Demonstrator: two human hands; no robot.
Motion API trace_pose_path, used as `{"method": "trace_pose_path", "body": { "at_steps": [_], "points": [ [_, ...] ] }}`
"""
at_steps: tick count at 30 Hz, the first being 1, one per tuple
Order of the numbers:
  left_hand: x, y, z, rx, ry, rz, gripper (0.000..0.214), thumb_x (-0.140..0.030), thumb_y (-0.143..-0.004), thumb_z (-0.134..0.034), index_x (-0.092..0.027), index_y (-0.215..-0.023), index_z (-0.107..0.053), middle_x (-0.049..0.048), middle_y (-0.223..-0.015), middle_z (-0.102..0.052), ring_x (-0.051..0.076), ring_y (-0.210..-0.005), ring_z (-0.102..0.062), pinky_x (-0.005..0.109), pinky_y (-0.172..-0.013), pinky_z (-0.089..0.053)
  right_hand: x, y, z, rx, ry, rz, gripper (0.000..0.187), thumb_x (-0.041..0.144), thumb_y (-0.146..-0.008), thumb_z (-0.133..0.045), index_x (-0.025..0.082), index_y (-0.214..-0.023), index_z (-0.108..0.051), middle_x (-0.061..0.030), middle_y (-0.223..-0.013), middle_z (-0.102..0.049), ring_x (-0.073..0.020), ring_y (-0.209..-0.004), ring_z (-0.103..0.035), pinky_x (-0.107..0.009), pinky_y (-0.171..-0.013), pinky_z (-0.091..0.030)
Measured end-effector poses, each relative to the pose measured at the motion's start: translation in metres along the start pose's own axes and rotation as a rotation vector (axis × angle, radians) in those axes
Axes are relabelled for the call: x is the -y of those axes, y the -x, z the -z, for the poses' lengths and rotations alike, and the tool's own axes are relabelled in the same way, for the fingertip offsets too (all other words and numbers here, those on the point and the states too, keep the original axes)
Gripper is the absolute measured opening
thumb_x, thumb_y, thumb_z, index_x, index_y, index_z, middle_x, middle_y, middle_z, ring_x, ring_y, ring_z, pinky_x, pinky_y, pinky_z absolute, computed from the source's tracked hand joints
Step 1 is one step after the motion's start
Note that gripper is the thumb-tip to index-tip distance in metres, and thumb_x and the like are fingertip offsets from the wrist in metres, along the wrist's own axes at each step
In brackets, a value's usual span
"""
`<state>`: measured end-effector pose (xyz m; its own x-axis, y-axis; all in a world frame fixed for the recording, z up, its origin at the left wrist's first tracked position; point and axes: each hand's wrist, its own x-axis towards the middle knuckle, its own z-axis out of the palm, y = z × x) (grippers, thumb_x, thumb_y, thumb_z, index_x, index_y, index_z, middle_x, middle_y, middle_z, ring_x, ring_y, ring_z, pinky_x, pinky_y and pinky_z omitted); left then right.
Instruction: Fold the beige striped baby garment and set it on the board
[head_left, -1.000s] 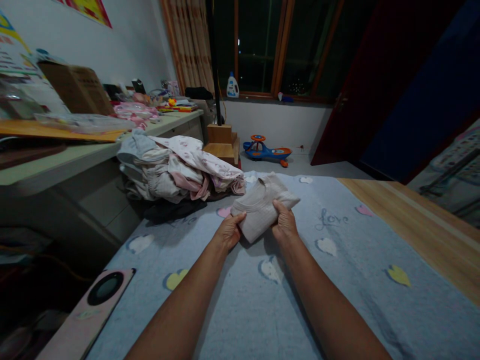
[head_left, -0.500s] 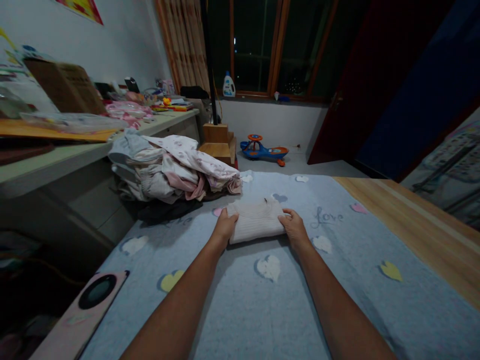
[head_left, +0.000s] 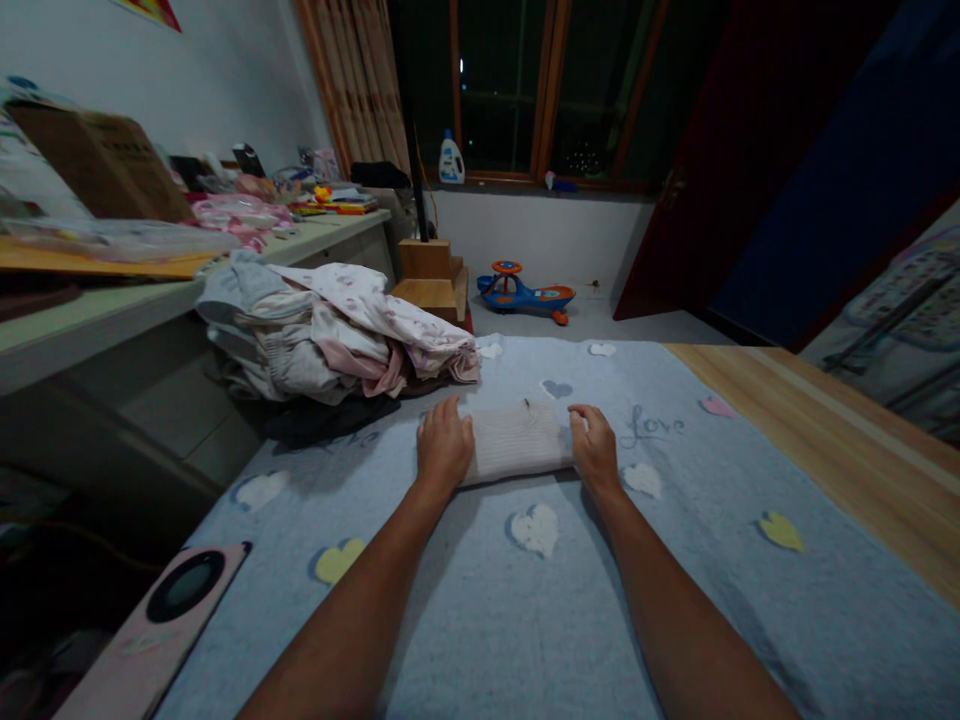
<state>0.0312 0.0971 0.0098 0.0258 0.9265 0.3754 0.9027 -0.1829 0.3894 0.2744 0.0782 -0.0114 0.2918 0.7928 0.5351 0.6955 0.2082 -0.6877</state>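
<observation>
- Bedroom bench along the left wall, one clothes heap just beside it on a blue heart-print blanket
- Left hand: fingers open and flat, touching the left end of one folded white knit garment, no grip
- Right hand: fingers open, touching its right end, no grip

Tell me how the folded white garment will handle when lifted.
The folded white knit garment is probably light and floppy, since its ribbed fabric looks soft. Its folds may slip open if lifted by one end; the left hand and right hand press at its ends.
</observation>
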Motion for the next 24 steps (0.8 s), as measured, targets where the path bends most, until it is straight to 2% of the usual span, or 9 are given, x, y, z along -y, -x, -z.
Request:
{"method": "trace_pose_path", "body": {
  "at_steps": [2, 5, 8, 11, 19, 21, 24],
  "points": [
    [-0.009, 0.003, -0.001, 0.056, 0.009, -0.171, 0.042, -0.025, -0.098, -0.037, -0.012, -0.135, -0.053, 0.016, -0.134, -0.062, 0.027, -0.126, -0.055, 0.043, -0.108, -0.04, 0.012, 0.005, -0.003, 0.064, 0.065, 0.157, 0.041, 0.035, -0.096, -0.035, 0.015, -0.111, -0.068, -0.0145, -0.117, -0.07, -0.0243, -0.116, -0.06, -0.043, -0.106, -0.04],
    [-0.019, 0.012, -0.009, 0.178, -0.018, -0.348, 0.044, -0.028, -0.101, -0.033, -0.016, -0.138, -0.052, 0.0117, -0.144, -0.057, 0.026, -0.138, -0.046, 0.045, -0.115, -0.033, 0.03, 0.017, -0.015, 0.287, 0.247, 0.315, 0.044, 0.026, -0.098, -0.035, 0.014, -0.134, -0.058, -0.0133, -0.144, -0.056, -0.0228, -0.14, -0.042, -0.047, -0.12, -0.021],
    [-0.019, 0.019, -0.019, 0.286, -0.082, -0.368, 0.048, -0.034, -0.101, -0.033, -0.02, -0.145, -0.048, 0.0089, -0.155, -0.045, 0.027, -0.147, -0.034, 0.051, -0.118, -0.028, 0.041, 0.026, -0.025, 0.506, 0.405, 0.324, 0.049, 0.028, -0.1, -0.038, 0.011, -0.145, -0.048, -0.0135, -0.156, -0.04, -0.0244, -0.147, -0.032, -0.048, -0.121, -0.019],
    [-0.015, 0.021, -0.022, 0.351, -0.117, -0.344, 0.052, -0.041, -0.102, -0.032, -0.022, -0.148, -0.045, 0.0071, -0.16, -0.037, 0.028, -0.149, -0.029, 0.052, -0.119, -0.028, 0.045, 0.028, -0.027, 0.618, 0.476, 0.288, 0.052, 0.033, -0.101, -0.037, 0.011, -0.148, -0.045, -0.0132, -0.159, -0.036, -0.0259, -0.148, -0.029, -0.048, -0.12, -0.023],
    [-0.006, 0.015, -0.023, 0.405, -0.057, -0.344, 0.056, -0.044, -0.101, -0.031, -0.024, -0.152, -0.038, 0.0073, -0.162, -0.033, 0.027, -0.151, -0.024, 0.054, -0.12, -0.024, 0.039, 0.024, -0.025, 0.647, 0.427, 0.257, 0.055, 0.033, -0.099, -0.039, 0.01, -0.149, -0.044, -0.0156, -0.158, -0.035, -0.0273, -0.148, -0.03, -0.049, -0.119, -0.026],
    [0.004, 0.011, -0.025, 0.365, -0.017, -0.266, 0.059, -0.044, -0.099, -0.036, -0.021, -0.154, -0.034, 0.0098, -0.163, -0.03, 0.029, -0.151, -0.022, 0.055, -0.12, -0.023, 0.032, 0.024, -0.026, 0.604, 0.353, 0.261, 0.056, 0.034, -0.098, -0.041, 0.01, -0.149, -0.044, -0.016, -0.157, -0.038, -0.0269, -0.147, -0.033, -0.049, -0.119, -0.028],
    [0.025, 0.0, -0.026, 0.225, 0.048, -0.036, 0.065, -0.041, -0.095, -0.045, -0.014, -0.152, -0.034, 0.0164, -0.16, -0.034, 0.031, -0.148, -0.029, 0.053, -0.117, -0.028, 0.019, 0.025, -0.026, 0.463, 0.214, 0.269, 0.057, 0.035, -0.097, -0.042, 0.013, -0.149, -0.043, -0.0161, -0.153, -0.045, -0.0252, -0.142, -0.041, -0.046, -0.117, -0.032]
  ]
}}
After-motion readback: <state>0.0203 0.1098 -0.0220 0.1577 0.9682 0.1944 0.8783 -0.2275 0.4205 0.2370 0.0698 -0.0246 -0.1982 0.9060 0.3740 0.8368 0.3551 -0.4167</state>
